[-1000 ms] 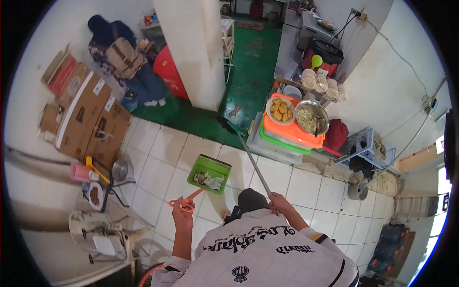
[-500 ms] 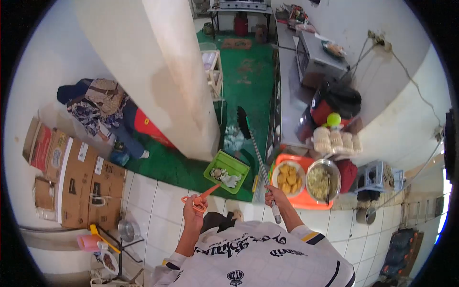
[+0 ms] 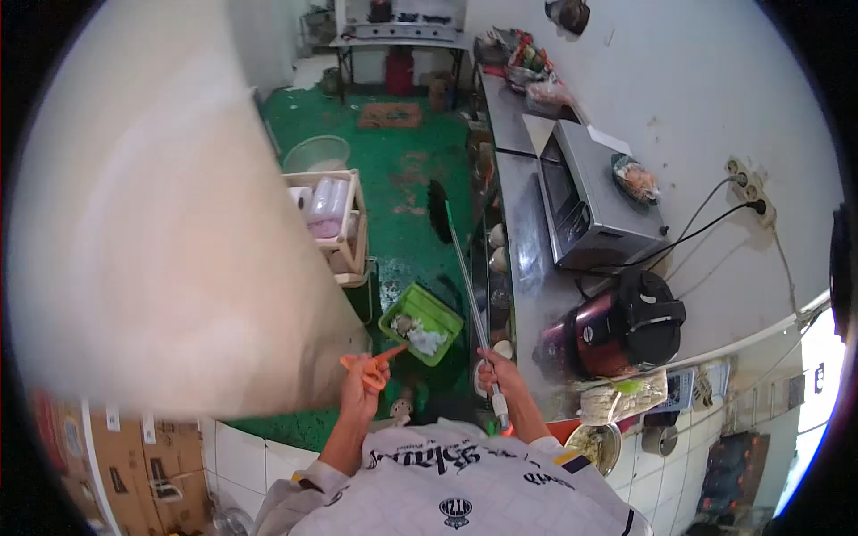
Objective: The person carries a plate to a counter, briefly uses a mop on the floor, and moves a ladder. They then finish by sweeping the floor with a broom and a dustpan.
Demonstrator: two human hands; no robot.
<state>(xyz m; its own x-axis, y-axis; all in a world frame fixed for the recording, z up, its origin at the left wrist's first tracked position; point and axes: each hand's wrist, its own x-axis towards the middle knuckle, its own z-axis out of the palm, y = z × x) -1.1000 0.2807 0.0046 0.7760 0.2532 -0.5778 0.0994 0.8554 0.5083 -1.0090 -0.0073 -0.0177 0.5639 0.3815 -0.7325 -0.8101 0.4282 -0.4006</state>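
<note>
My left hand (image 3: pixel 362 382) is closed round an orange handle (image 3: pixel 377 368) that reaches to the near edge of a green tray (image 3: pixel 444 313). White and brownish scraps (image 3: pixel 422 338) lie in the tray, which is over the green floor. My right hand (image 3: pixel 500 371) grips the metal pole of a broom (image 3: pixel 471 290). The pole runs forward, and its dark bristle head (image 3: pixel 439 213) is over the floor beyond the tray.
A wide pillar (image 3: pixel 179 250) stands close on the left, with a shelf rack (image 3: pixel 354 228) beyond it. Along the right runs a steel counter (image 3: pixel 523 223) with an oven (image 3: pixel 594 201) and a dark red cooker (image 3: pixel 617 330). A stove (image 3: pixel 402 34) stands at the back.
The view has moved forward past the pillar. Both hands keep their holds, and the tray has come along just ahead of my left hand. The food bowls have dropped mostly out of view at the right.
</note>
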